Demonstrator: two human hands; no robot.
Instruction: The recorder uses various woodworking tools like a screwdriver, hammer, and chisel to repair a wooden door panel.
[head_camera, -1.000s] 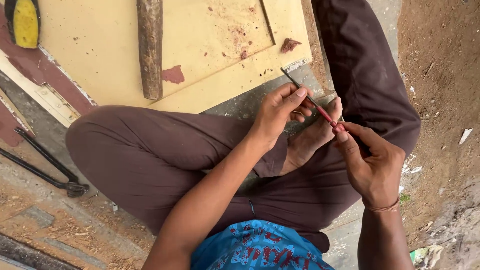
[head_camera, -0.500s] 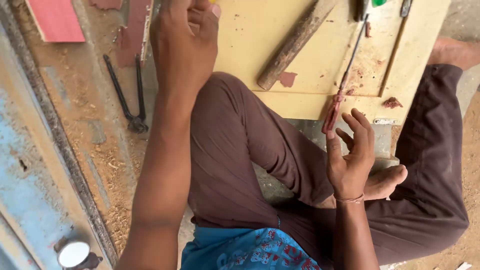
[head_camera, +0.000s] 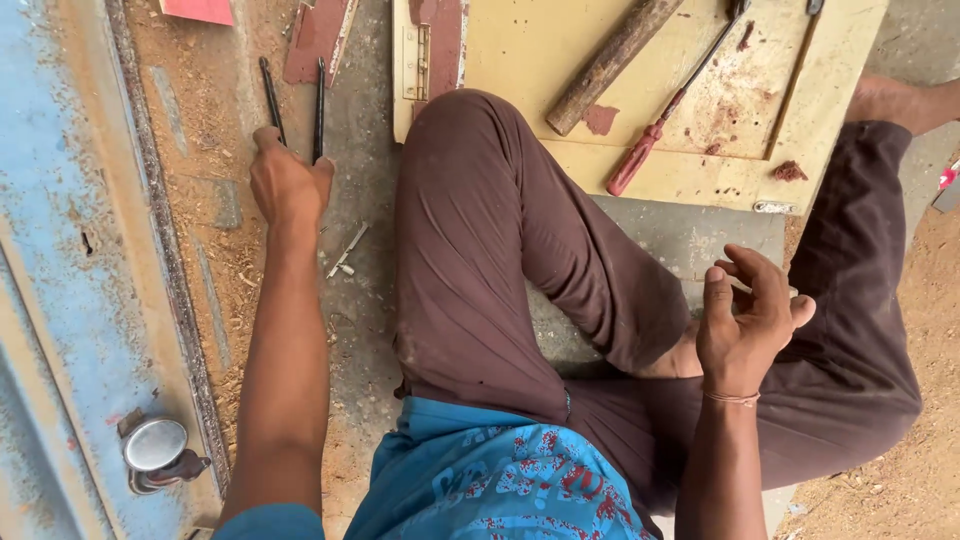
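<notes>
- The left hand (head_camera: 288, 185) reaches out over the dusty floor (head_camera: 370, 150) and is closed over the near end of the pincers (head_camera: 296, 100), a dark metal tool with two thin handles that run away from the hand toward the top of the view.
- The jaw end of the pincers is hidden under the hand, so how much of it the fingers wrap cannot be told.
- The pincers lie on the floor, left of the bent knee and near a red-brown wood scrap (head_camera: 318, 35).
- They look like solid steel: stiff, fairly heavy for their bulk, not fragile. The bare handles are smooth and thin, so they may slip or splay apart if only one is caught.
- The safest hold is likely around both handles together, close to the pivot, where the weight sits.
- The right hand (head_camera: 745, 320) is half open over the lap, fingers curled and palm up. A small pale piece shows at the fingertips, too small to identify.
- A screwdriver (head_camera: 665, 115) with a red handle lies on the yellow board (head_camera: 560, 60), apart from both hands, beside a wooden handle (head_camera: 610, 62).
- A hinge (head_camera: 416, 62) is fixed at the board's left edge.
- A small metal bit (head_camera: 345, 252) lies on the floor just right of the left forearm.
- A blue door (head_camera: 60, 300) with a round knob (head_camera: 155, 445) lies along the left.
</notes>
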